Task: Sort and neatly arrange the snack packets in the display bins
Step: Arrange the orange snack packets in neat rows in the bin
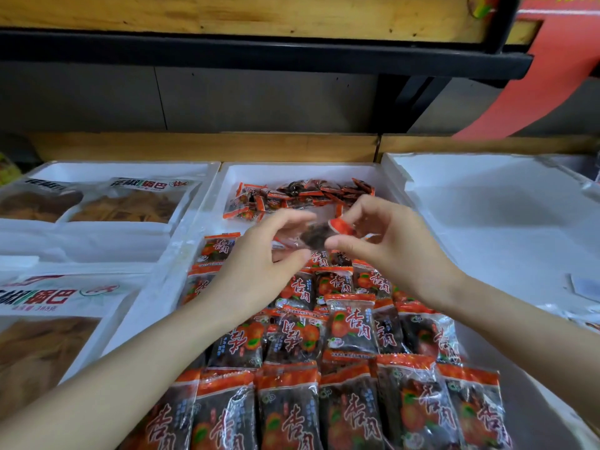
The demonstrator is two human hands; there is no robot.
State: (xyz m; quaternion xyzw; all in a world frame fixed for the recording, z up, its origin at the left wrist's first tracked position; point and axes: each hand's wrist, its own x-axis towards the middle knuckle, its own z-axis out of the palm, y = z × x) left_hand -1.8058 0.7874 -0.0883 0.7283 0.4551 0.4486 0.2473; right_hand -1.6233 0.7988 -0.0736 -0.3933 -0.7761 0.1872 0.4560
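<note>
A white foam bin (212, 203) in the middle holds many red and dark snack packets (350, 326), laid in rows near me and lying loose in a heap (298, 196) at the far end. Both hands are raised over the bin's middle. My right hand (386, 241) pinches the red end of one small blurred packet (319, 233) between thumb and fingers. My left hand (263, 254) curls round the packet's other end, thumb below and fingers above.
Foam bins (97, 235) on the left hold large clear bags of yellow crisps (130, 203). A white foam lid (500, 216) covers the bin on the right. A wooden ledge (207, 147) and a dark shelf run behind the bins.
</note>
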